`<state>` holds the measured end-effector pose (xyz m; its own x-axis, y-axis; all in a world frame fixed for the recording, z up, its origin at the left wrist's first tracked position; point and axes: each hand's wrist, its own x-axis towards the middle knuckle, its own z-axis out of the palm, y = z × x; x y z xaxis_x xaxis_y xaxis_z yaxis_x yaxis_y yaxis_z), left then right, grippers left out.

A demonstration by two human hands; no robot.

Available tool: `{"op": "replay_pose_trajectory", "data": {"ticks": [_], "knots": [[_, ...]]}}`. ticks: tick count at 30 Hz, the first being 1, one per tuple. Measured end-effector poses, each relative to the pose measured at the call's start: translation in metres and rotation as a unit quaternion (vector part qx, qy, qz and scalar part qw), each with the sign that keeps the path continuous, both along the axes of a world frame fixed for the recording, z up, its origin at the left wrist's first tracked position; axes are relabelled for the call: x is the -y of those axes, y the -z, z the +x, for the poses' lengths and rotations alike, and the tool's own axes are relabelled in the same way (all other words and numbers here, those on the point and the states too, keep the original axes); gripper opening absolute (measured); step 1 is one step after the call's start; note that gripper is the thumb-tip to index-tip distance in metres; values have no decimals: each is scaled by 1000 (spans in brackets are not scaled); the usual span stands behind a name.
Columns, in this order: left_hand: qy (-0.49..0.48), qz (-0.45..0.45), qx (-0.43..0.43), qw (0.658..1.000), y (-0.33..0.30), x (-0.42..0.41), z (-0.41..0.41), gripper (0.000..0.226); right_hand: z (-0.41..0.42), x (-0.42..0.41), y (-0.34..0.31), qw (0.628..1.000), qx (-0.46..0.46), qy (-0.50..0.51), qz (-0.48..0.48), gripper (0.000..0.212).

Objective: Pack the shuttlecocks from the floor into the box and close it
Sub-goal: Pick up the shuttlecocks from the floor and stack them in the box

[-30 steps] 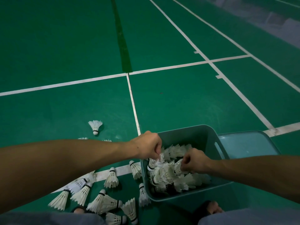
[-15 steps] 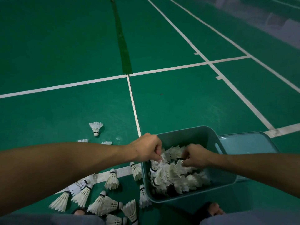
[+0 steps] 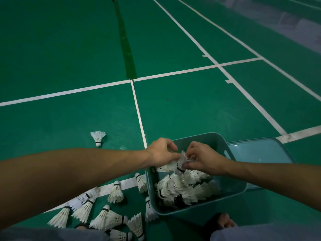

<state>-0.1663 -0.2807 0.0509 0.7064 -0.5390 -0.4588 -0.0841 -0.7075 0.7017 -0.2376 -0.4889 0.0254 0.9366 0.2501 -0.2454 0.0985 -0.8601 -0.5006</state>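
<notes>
Head view: forward-down, close over hands, floor (image 3: 173, 110).

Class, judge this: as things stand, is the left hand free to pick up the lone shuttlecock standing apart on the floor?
Probably not yet: the left hand grips shuttlecocks over the box. Bare floor surrounds the lone shuttlecock.

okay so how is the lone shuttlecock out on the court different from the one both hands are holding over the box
The lone shuttlecock stands on the floor on its cork, feathers up and fanned evenly, touched by nothing. The held shuttlecock lies on its side above the box, pinched between the left hand and right hand, with its feathers partly hidden by fingers. Both are white feather shuttlecocks with a dark band.
</notes>
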Motion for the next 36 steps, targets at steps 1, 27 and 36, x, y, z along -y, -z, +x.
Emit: {"op": "replay_pose_trajectory", "data": {"ticks": [1,27,36], "knots": [[38,26,25,999,1,0,1,28,1,7,1,999,9,32,-5,35],[150,182,67,969,107,24,-34,44,-28,18,82,933,-272,229,48,23],[121,139,59,981,104,14,-30,34,-25,21,75,912,-292,279,71,8]]}}
